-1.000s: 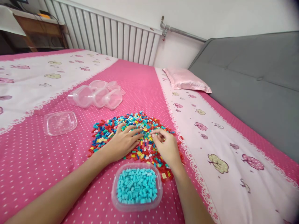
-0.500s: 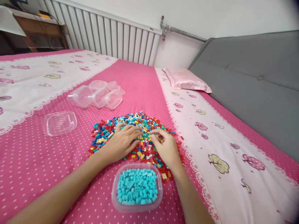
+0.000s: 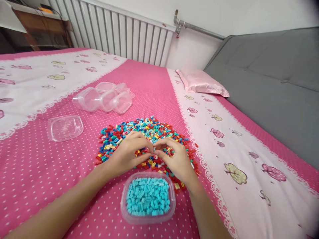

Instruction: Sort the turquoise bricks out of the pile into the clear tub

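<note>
A wide pile of small mixed-colour toy building bricks (image 3: 109, 141) lies on the pink bedspread. Over its middle, my left hand (image 3: 133, 149) and my right hand (image 3: 173, 156) meet, their thumbs and forefingers nearly touching. Both are closed in a pinch, and whatever is between the fingertips is too small to make out. Just below my hands stands a clear plastic tub (image 3: 124, 214), lidless, filled with turquoise bricks (image 3: 148, 196).
Clear plastic containers (image 3: 106, 98) lie clustered at the far left of the pile. A transparent lid (image 3: 65, 128) rests on the bedspread nearer me. A pink pillow (image 3: 201, 81) sits by the grey headboard (image 3: 271, 63); a white radiator (image 3: 124, 31) lines the wall.
My hands have come together over the pile. The left fingers, spread over the bricks before, are now drawn into a pinch against the right fingertips. The view has shifted slightly.
</note>
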Demonstrator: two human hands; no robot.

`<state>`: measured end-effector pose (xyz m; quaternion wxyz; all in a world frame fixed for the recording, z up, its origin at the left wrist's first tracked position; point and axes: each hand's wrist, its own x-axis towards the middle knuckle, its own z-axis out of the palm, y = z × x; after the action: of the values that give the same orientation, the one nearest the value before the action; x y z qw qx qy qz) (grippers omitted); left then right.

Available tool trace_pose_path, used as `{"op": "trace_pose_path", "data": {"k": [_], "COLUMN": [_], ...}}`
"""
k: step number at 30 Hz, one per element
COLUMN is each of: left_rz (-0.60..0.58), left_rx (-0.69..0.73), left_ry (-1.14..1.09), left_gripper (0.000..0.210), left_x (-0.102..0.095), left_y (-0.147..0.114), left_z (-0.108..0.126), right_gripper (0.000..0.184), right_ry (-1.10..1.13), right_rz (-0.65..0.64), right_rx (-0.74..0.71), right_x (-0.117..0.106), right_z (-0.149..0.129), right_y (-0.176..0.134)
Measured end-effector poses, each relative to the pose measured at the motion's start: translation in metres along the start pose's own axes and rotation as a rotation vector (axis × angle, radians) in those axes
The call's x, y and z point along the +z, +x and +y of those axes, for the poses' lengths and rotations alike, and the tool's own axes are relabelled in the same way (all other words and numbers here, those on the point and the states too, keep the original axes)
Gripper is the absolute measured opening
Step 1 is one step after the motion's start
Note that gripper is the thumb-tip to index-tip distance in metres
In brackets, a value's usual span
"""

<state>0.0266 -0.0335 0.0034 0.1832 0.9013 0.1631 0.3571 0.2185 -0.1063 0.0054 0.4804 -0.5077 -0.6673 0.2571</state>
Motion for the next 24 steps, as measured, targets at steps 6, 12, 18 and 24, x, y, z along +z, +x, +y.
{"op": "trace_pose_path", "data": {"k": [6,12,18,24], "left_rz": [-0.043,-0.114,-0.152,-0.161], "left_rx": [0.012,0.005,-0.012,-0.068], "left_ry": [-0.018,-0.083,-0.16,-0.096], "left_gripper": [0.003,0.008,0.013,0.035], "left_x": [0.002,-0.002,-0.006,-0.014], "left_y": [-0.003,-0.003,-0.003,0.001], "left_z": [0.0,0.004,0.002,-0.002], "right_gripper": [0.011,0.015,0.011,0.008], "right_ry": [-0.071,-0.154,-0.146,-0.157], "right_rz": [-0.11,-0.225,-0.247,-0.317], "right_rx": [0.034,0.046,0.008,0.001], "right_x": [-0.011,-0.021,-0.021,-0.019], "right_z": [-0.006,-0.014,-0.015,-0.029], "right_y": [-0.001,-0.005,-0.008,-0.012]}}
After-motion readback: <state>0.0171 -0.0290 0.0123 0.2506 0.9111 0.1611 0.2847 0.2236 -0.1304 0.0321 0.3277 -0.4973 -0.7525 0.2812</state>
